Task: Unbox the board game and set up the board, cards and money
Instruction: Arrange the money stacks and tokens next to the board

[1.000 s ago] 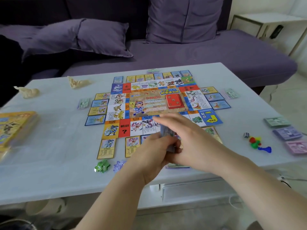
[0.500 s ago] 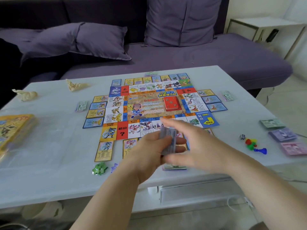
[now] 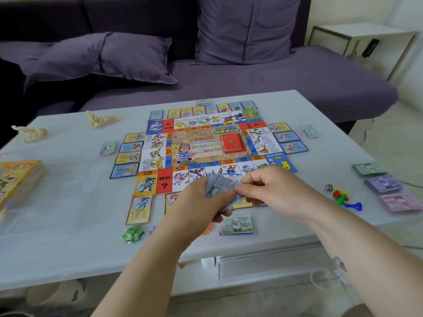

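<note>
Pale low table (image 3: 68,202). In the middle, lying flat, the game board (image 3: 206,147), with property cards (image 3: 129,157) in rows just beside its four edges. Near the right edge, money in three heaps: green stack (image 3: 369,168), purple stack (image 3: 384,184), pink stack (image 3: 400,202); near them a die (image 3: 329,187) and coloured pawns (image 3: 341,196). Near the front edge, a green banknote (image 3: 237,225) and small green pieces (image 3: 132,234). At the left edge, a yellow box (image 3: 16,179). At the far left, two crumpled beige things (image 3: 29,133), apart from the board.

"2000" on green banknote (image 3: 237,225); "?" on red board square (image 3: 164,182).
</note>
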The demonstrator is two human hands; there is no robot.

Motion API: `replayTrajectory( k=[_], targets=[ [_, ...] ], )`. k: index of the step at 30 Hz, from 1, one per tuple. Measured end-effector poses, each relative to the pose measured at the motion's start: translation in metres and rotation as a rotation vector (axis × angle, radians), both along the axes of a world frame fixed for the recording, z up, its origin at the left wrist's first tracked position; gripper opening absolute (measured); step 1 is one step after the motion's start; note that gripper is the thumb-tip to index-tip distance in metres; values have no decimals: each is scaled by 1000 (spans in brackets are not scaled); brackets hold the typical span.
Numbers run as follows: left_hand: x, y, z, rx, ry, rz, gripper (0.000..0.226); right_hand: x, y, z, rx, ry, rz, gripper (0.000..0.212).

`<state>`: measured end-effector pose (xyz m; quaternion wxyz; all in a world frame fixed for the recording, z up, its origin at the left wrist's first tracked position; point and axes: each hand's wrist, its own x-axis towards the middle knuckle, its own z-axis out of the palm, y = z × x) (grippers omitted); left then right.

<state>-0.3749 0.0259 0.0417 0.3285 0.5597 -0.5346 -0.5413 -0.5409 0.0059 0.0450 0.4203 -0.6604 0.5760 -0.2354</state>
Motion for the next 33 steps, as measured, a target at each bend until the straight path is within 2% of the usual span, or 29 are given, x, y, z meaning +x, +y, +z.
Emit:
replayTrajectory(
  k=[4, 6, 9, 14, 19, 22, 25, 30, 33],
  targets=[
    [9, -5, 0, -29, -47, 92, 5, -2, 2, -2, 21, -98, -51, 7],
    [16, -9, 1, -43, -26, 172, 8, -5, 4, -4, 39, -101, -62, 10],
    [24, -13, 5, -18, 144, 319, 9, -6, 9, -15, 16, 40, -12, 16],
    [28, -15, 11, 68, 418, 361, 5, -1, 18, -30, -69, 192, 5, 14],
    [27, -15, 11, 217, 703, 380, 29, 1, 22, -37, -145, 355, 11, 13],
    [25, -14, 10, 225, 692, 334, 25, 1, 22, -34, -241, 420, -15, 17],
    [14, -11, 8, 218, 613, 252, 17, -1, 19, -23, -289, 234, -116, 13],
    [-12, -8, 2, 219, 557, 149, 8, 2, 17, -7, -64, -303, -241, 19],
    [-22, -12, 0, 187, 515, 164, 7, 2, 13, -9, -36, -355, -284, 17]
  ],
)
